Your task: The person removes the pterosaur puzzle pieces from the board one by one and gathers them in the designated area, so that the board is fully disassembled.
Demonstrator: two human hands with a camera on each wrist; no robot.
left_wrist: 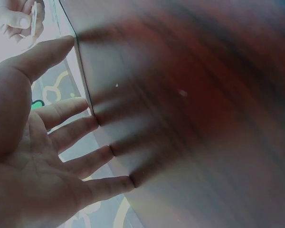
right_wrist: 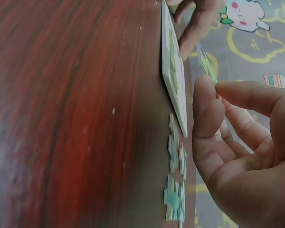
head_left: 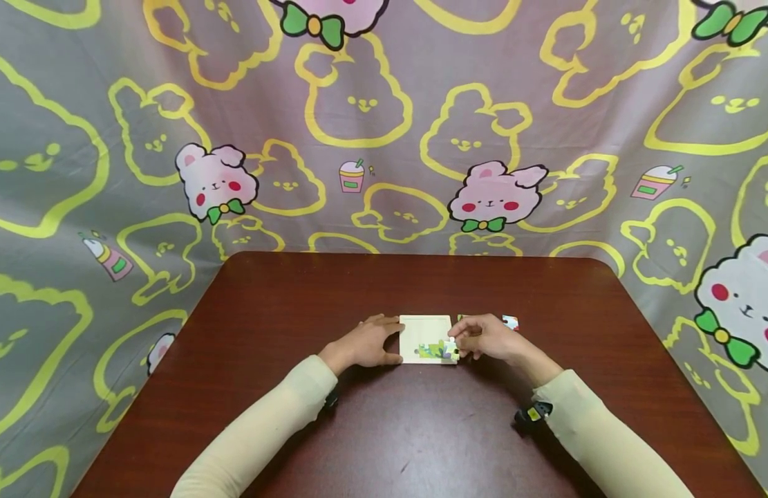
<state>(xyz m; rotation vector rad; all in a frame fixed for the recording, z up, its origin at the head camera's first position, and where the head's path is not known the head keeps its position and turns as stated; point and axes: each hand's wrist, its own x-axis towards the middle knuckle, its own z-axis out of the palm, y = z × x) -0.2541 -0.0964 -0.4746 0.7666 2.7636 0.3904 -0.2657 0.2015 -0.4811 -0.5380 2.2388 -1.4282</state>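
A shallow cream puzzle tray (head_left: 421, 329) lies on the table, with a few joined green puzzle pieces (head_left: 431, 351) along its near edge. My left hand (head_left: 366, 344) is at the tray's left side; its thumb and fingers are spread, and in the left wrist view the thumb and index fingertips touch the tray's edge (left_wrist: 83, 73). Above the tray's right side, my right hand (head_left: 494, 339) pinches a puzzle piece (right_wrist: 207, 66) between thumb and index finger. The piece is tilted and clear of the tray in the right wrist view.
Loose puzzle pieces (right_wrist: 173, 197) lie beside the tray on the right, partly hidden by my right hand in the head view. A blue and white piece (head_left: 511, 322) shows behind that hand. The dark red table (head_left: 309, 290) ends at a patterned curtain (head_left: 384, 173).
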